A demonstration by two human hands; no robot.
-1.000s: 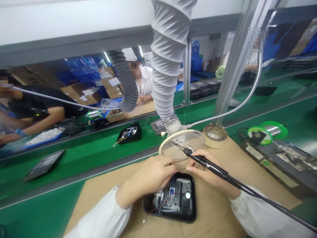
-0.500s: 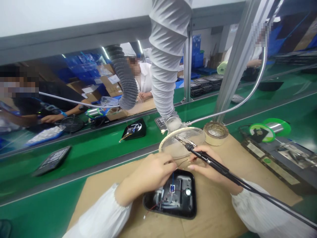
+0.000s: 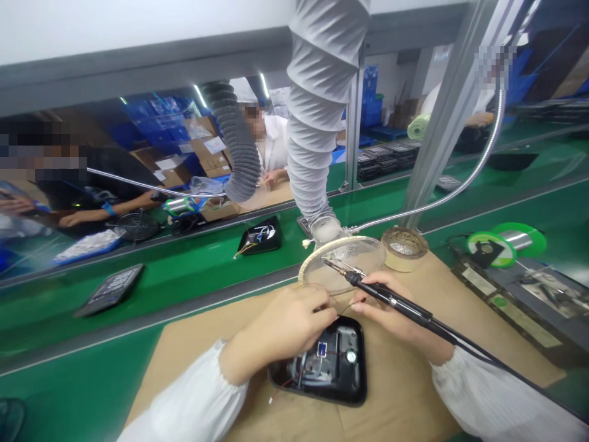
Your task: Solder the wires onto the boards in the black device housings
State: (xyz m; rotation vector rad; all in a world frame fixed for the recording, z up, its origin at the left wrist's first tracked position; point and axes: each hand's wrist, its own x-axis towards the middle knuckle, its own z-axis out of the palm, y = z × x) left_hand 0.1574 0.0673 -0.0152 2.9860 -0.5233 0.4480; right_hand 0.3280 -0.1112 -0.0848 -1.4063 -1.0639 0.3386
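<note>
A black plastic housing (image 3: 343, 390) lies open on the cardboard sheet, with wires, a small blue part (image 3: 322, 350) and a round silvery part inside. Over its far edge, my left hand (image 3: 294, 319) is closed in a pinch on a thin wire (image 3: 345, 307); its fingertips are partly hidden. My right hand (image 3: 391, 313) grips a soldering iron (image 3: 391, 298), tip pointing to the upper left, and its thumb and finger also pinch near the thin wire. Behind both hands stands the round, clear-faced fume extraction hood (image 3: 317, 261), with the iron's tip in front of it.
A ribbed white duct (image 3: 313, 123) drops to the hood. To the right are a round tin (image 3: 405, 245), a solder reel (image 3: 492, 248) and a grey metal box (image 3: 506, 307). Another housing (image 3: 260, 236) and a dark panel (image 3: 113, 288) lie on the green belt (image 3: 193, 264). People work beyond.
My left hand has shifted slightly right, closer to my right hand. The view has moved a little, and the pieces on the belt appear further right. The iron stays in my right hand.
</note>
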